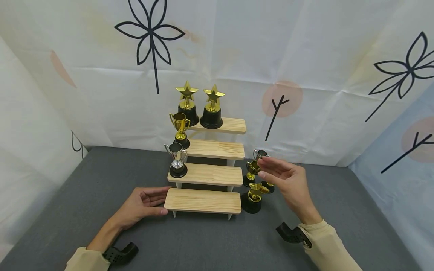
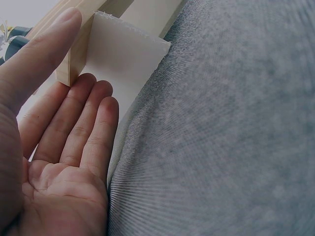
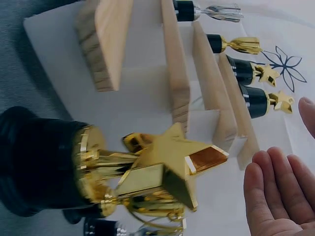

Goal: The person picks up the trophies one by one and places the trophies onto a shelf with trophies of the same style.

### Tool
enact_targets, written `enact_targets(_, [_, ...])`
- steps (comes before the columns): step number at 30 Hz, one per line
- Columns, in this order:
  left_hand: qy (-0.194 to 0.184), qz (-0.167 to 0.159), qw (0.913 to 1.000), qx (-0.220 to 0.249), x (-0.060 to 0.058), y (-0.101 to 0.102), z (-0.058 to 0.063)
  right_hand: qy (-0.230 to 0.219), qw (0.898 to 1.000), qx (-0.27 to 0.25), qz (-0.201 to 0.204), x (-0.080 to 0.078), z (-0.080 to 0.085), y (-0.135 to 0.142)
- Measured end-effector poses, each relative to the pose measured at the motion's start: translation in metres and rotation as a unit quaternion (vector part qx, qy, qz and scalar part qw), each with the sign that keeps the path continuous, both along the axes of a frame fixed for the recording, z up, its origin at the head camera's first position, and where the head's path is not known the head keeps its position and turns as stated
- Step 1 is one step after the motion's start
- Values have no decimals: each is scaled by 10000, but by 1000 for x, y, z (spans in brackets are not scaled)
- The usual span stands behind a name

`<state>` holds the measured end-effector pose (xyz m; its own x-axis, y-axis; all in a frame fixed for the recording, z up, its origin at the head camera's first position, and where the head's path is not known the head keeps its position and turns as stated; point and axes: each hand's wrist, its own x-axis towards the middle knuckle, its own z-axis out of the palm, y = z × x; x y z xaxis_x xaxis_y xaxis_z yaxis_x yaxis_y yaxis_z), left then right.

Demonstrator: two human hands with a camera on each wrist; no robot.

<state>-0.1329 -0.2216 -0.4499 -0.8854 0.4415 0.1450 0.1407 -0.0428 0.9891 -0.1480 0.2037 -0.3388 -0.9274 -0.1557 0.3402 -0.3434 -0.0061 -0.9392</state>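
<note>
A wooden stepped display stand [image 1: 203,199] stands mid-table. My left hand [image 1: 140,207] is at the left end of its lowest step, fingers extended; in the left wrist view the fingertips are at the wooden edge and white support [image 2: 120,49]. To the stand's right, my right hand [image 1: 286,182] hovers with nothing in its grasp, fingers slightly bent. Beside and below it stand a gold star trophy [image 1: 252,199], a gold cup trophy [image 1: 251,175] and a silver cup trophy [image 1: 259,153]. Another gold-topped trophy [image 1: 269,187] is partly hidden behind the hand.
On the stand's top step are two gold star trophies [image 1: 187,109] [image 1: 211,113]. A gold cup trophy [image 1: 181,130] and, one step lower, a silver cup trophy [image 1: 178,160] occupy the left ends. Grey cloth [image 1: 210,244] covers the table; a white printed curtain [image 1: 237,56] hangs behind.
</note>
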Motion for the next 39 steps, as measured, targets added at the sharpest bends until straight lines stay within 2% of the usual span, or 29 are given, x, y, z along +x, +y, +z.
enact_targets(9, [3, -63, 9999, 81, 0, 0, 0, -96, 9995, 282, -135, 7, -17, 9])
enact_targets(15, [-33, -78, 9999, 107, 0, 0, 0, -270, 9993, 229, -145, 10, -24, 12])
enact_targets(31, [-16, -19, 10000, 91, 1, -1, 0, -387, 9986, 349, -102, 10, -36, 16])
enact_targets(39, [-40, -8, 10000, 60, 0, 1, 1, -428, 9970, 633, -81, 10, -43, 18])
